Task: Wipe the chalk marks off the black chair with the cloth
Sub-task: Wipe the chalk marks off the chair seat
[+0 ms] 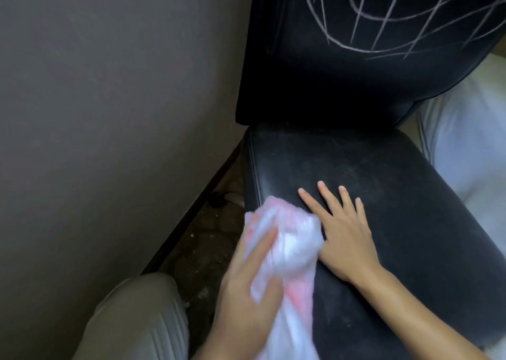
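Both forearms were bare, with no sleeve, watch or ring in view on the left hand (247,288) or the right hand (345,236). The fingernails of the right hand were short and unpainted. Below and to the left of the left hand, the knee wore pale beige-grey ribbed fabric trousers (137,318) with fine lengthwise ridges.

A grey wall (109,85) stands beside a speckled floor (197,252), with a pale cushion (471,151) opposite.
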Action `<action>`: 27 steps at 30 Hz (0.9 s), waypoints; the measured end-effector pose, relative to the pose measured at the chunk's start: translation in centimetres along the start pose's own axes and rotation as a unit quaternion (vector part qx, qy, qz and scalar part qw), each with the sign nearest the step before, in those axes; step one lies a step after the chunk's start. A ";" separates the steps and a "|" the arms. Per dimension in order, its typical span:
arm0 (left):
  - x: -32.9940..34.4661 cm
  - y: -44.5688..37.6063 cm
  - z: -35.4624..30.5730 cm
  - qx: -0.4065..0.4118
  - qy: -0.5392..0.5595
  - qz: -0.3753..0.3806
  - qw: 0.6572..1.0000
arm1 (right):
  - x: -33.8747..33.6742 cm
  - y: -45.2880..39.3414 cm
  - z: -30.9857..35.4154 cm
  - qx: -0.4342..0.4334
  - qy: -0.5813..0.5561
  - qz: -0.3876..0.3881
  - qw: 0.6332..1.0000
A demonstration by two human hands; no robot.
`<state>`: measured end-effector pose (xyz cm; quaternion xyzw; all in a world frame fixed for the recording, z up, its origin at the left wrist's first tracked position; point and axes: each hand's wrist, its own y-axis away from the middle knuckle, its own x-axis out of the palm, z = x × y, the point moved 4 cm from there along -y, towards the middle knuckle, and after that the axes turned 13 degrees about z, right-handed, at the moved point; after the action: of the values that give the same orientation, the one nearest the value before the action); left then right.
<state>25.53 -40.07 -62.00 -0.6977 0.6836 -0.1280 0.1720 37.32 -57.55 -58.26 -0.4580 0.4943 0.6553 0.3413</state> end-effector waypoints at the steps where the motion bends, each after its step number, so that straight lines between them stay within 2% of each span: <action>1: -0.5 -3.4 0.0 -0.041 0.036 0.037 0.998 | 0.0 0.0 0.0 -0.002 -0.002 -0.002 1.000; 3: -2.8 -9.8 3.3 -0.098 0.060 0.038 0.993 | -0.1 0.1 -0.1 0.001 -0.004 -0.008 1.000; 5: -4.7 -16.6 6.4 -0.169 0.034 0.032 0.984 | -0.1 0.1 -0.2 0.000 -0.006 -0.015 1.000; 10: -5.5 -29.6 10.6 -0.214 -0.096 0.059 0.970 | -0.1 -0.2 0.1 -0.005 -0.045 -0.038 0.998; 12: -5.1 -31.1 10.7 -0.215 -0.134 0.070 0.965 | -0.2 -0.5 0.5 0.006 -0.057 -0.050 0.997; 16: -3.1 -29.6 8.7 -0.198 -0.236 0.143 0.941 | -0.4 -1.0 1.7 0.025 -0.074 -0.060 0.995; 19: -0.7 -25.3 5.6 -0.177 -0.287 0.216 0.916 | -0.1 -1.2 1.6 0.019 -0.125 -0.124 0.984; 21: 0.3 -21.4 3.1 -0.166 -0.301 0.249 0.906 | -0.3 -0.8 0.7 0.039 -0.258 -0.215 0.941; 23: 1.1 -17.7 0.8 -0.159 -0.323 0.278 0.891 | -0.7 0.3 -0.6 0.079 -0.420 -0.299 0.853; 25: 2.3 -14.7 -0.9 -0.142 -0.349 0.302 0.876 | -0.9 1.2 -1.5 0.110 -0.520 -0.332 0.779; 27: 3.4 -13.1 -2.2 -0.119 -0.372 0.307 0.868 | -1.0 1.6 -2.6 0.118 -0.568 -0.323 0.748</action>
<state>36.69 -43.55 -54.78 -0.4637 0.7588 0.2828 0.3595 36.97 -60.52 -56.99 -0.0898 0.1056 0.5815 0.8017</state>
